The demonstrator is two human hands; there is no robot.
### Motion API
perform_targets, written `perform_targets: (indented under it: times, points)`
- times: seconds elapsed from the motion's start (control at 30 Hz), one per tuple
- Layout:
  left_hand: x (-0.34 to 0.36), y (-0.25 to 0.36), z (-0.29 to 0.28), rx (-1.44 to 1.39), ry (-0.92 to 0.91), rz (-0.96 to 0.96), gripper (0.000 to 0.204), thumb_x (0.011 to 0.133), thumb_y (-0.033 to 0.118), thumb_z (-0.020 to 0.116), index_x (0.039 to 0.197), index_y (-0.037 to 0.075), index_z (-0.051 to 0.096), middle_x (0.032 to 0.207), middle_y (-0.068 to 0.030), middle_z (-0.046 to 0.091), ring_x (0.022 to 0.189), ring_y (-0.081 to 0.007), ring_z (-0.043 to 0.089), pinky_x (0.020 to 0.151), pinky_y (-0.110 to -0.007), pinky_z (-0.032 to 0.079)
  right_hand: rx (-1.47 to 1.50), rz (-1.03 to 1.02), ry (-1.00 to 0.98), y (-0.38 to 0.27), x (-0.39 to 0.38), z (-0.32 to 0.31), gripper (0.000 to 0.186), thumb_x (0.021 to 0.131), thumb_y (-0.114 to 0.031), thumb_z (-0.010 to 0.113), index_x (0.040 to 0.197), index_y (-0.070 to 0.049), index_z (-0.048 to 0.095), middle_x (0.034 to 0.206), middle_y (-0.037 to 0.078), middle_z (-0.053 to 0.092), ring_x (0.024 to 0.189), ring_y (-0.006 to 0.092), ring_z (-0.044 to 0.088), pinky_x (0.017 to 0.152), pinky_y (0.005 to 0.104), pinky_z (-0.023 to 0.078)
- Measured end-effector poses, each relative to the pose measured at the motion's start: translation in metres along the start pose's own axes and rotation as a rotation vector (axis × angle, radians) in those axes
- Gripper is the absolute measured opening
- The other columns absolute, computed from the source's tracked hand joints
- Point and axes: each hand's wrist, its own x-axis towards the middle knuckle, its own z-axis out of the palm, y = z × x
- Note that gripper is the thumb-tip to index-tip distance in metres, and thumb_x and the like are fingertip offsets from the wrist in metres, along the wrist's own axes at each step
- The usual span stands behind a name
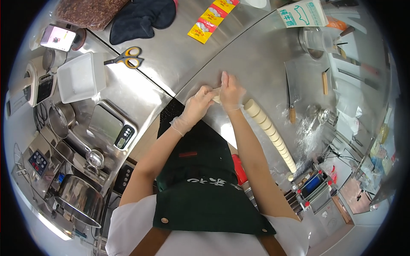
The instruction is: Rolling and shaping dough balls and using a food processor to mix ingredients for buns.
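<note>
Hands [198, 105] grasp a pale dough piece [217, 99] between them, the sliced dough roll [268, 129] lying just right of both

Bright overall; white glare on steel counter [265, 55]; edges bent, corners black.

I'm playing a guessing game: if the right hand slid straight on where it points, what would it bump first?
Probably the yellow-and-red packet strip: the right hand points toward it across the steel tabletop, though the hand's height is unclear.
</note>
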Motion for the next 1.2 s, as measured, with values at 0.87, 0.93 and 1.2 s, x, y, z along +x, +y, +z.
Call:
perform_targets:
  times: [0.87, 0.93, 1.2]
  points:
    - [-0.013, 0.021, 0.028, 0.062, 0.181, -0.089, 0.012, 0.079, 0.012, 0.077, 0.084, 0.010, 0.066, 0.086, -0.0050, 0.062, 0.075, -0.0274, 0.065, 0.062, -0.039, 0.052, -0.079, 0.053, 0.220, -0.001, -0.036, -0.007, 0.020, 0.098, -0.030, 0.063, 0.092, -0.011, 0.064, 0.075, 0.004, 0.065, 0.068, 0.0304, 0.064, 0.057, 0.0434, 0.050]
    - [-0.001, 0.023, 0.023, -0.067, 0.247, -0.202, 0.011, 0.079, 0.012, 0.076, 0.084, 0.009, 0.066, 0.087, -0.0054, 0.062, 0.079, -0.0270, 0.064, 0.063, -0.038, 0.052, -0.083, 0.076, 0.197, -0.002, -0.032, -0.006, 0.018, 0.098, -0.028, 0.063, 0.094, -0.011, 0.064, 0.077, 0.004, 0.066, 0.070, 0.0299, 0.065, 0.059, 0.0432, 0.051]
    - [-0.024, 0.012, 0.030, 0.212, 0.109, 0.307, 0.012, 0.079, 0.008, 0.069, 0.091, 0.008, 0.071, 0.088, -0.0048, 0.060, 0.088, -0.0251, 0.061, 0.072, -0.039, 0.054, -0.051, 0.147, 0.027, -0.008, -0.051, -0.020, 0.022, 0.100, -0.029, 0.058, 0.096, -0.009, 0.066, 0.089, 0.010, 0.066, 0.086, 0.0319, 0.064, 0.068, 0.0443, 0.052]
